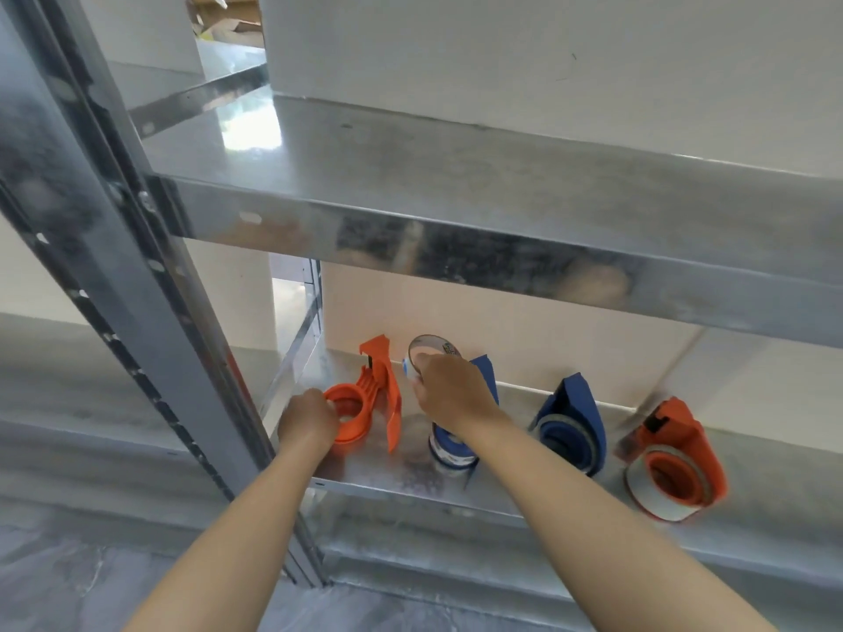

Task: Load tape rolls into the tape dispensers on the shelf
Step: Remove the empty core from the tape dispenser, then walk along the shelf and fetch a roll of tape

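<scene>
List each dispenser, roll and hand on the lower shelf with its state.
Left orange dispenser: empty, no roll on its hub.
Tape roll: loose, not yet loaded.
Left blue dispenser: partly hidden by the arm, seems loaded.
Right blue dispenser: loaded.
Right orange dispenser: loaded.
Left hand: grips the left orange dispenser.
Right hand: holds the tape roll.

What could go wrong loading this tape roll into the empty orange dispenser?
The right hand holds the tape roll by one edge; it might slip. The right forearm crosses over a blue dispenser near the shelf front and could knock it off. The left hand grips the orange dispenser by its ring, so it may twist.
</scene>
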